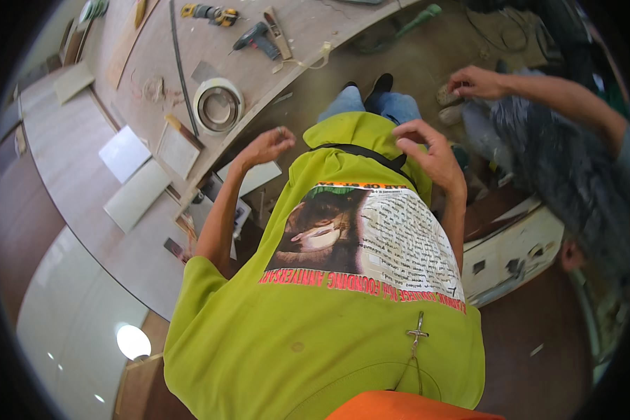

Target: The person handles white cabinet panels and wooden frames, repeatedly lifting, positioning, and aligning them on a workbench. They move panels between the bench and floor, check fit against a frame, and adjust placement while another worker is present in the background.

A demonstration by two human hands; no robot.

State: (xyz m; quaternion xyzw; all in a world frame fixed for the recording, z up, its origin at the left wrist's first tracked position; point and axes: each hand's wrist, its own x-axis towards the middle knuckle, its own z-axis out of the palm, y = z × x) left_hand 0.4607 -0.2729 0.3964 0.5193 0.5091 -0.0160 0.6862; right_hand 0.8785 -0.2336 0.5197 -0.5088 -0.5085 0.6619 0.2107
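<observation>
My left hand hangs in the air beside the bench edge, its fingers loosely bent, with nothing seen in it. A ring shows on one finger. Over the front of my lime-green shirt, near the dark strap at my waist, is my right hand. Its thumb stands apart from the bent fingers, and it appears to hold nothing. Nearest to my left hand on the bench is a round coil of banding. A cross pendant hangs on my chest.
On the curved workbench lie a cordless drill, a yellow-and-black power tool, a wooden hand plane, a black strip and white panels. Another person's hand reaches in at right, above dark plastic sheeting.
</observation>
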